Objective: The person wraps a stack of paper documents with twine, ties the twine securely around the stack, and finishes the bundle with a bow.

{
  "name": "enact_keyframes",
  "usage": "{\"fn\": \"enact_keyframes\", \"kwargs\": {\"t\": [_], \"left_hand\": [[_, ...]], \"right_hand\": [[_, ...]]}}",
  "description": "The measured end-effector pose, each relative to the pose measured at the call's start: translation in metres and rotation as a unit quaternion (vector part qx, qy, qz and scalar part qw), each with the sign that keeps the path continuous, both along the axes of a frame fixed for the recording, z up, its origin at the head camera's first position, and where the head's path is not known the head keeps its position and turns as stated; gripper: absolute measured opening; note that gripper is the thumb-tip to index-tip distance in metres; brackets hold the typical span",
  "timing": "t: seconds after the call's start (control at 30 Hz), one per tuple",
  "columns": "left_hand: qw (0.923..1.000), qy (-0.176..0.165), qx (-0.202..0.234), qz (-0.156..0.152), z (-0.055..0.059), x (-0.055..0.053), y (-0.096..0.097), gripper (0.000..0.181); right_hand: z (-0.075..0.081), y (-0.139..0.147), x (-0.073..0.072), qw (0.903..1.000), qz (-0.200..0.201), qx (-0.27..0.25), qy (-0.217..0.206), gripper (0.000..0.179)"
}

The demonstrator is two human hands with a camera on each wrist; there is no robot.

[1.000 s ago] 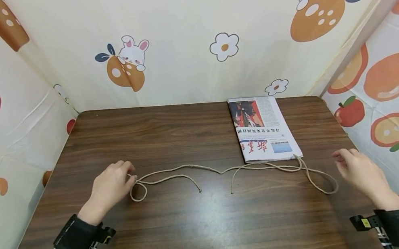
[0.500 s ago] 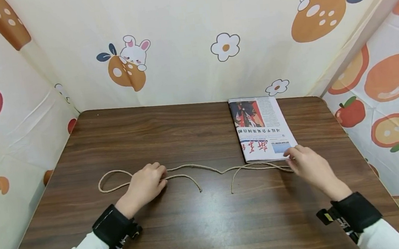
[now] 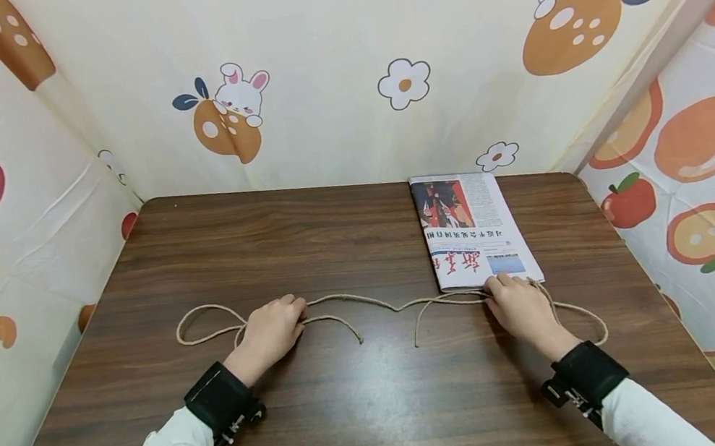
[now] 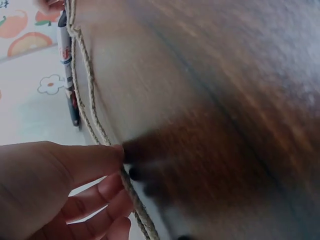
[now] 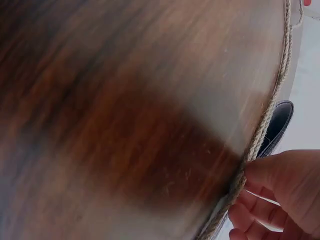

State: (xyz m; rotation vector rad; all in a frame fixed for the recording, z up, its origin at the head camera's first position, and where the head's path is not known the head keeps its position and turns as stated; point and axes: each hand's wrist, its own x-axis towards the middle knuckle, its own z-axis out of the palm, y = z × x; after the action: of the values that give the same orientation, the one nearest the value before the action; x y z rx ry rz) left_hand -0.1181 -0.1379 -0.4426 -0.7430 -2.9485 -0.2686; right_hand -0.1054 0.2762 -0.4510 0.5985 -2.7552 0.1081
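Note:
A thin tan rope lies across the table, with a loop at each end and two loose ends pointing inward. On the rope's left part, just inside the left loop, is my left hand; in the left wrist view its thumb and fingers pinch the strands. My right hand is at the rope's right part, by the front edge of a folded newspaper. Thumb and fingertips pinch the doubled rope in the right wrist view. Some fingertips of both hands are hidden.
The brown wooden table meets a printed cloth wall at the back. More printed cloth hangs along the right side, and another sheet on the left. Each wrist wears a black band with a camera.
My left hand has moved right along the rope from its left loop. From right of the rope, my right hand has come left onto it. The newspaper stays put.

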Motion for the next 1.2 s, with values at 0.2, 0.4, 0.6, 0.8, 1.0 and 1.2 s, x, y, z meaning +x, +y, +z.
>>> {"fn": "enact_keyframes", "kwargs": {"t": [0.2, 0.4, 0.6, 0.8, 1.0, 1.2], "left_hand": [[1.0000, 0.003, 0.003, 0.002, 0.003, 0.003, -0.004, 0.020], [0.9987, -0.016, 0.033, 0.035, 0.011, 0.005, -0.019, 0.021], [0.9928, -0.050, 0.071, 0.083, 0.026, 0.004, -0.042, 0.007], [0.9824, -0.062, 0.110, 0.137, 0.030, 0.003, -0.072, 0.007], [0.9705, -0.066, 0.119, 0.199, 0.033, 0.003, -0.103, 0.014], [0.9601, -0.084, 0.112, 0.242, 0.033, 0.003, -0.128, 0.018]], "right_hand": [[0.000, 0.001, 0.000, 0.9994, -0.007, -0.029, -0.016, 0.019], [0.016, 0.007, 0.004, 0.9960, -0.036, -0.078, -0.024, 0.013], [0.036, 0.018, 0.007, 0.9911, -0.061, -0.117, -0.016, 0.009], [0.055, 0.039, 0.012, 0.9821, -0.106, -0.152, -0.032, 0.006], [0.067, 0.071, 0.013, 0.9704, -0.155, -0.185, -0.006, 0.006], [0.071, 0.102, 0.013, 0.9605, -0.207, -0.186, 0.007, 0.010]]}}
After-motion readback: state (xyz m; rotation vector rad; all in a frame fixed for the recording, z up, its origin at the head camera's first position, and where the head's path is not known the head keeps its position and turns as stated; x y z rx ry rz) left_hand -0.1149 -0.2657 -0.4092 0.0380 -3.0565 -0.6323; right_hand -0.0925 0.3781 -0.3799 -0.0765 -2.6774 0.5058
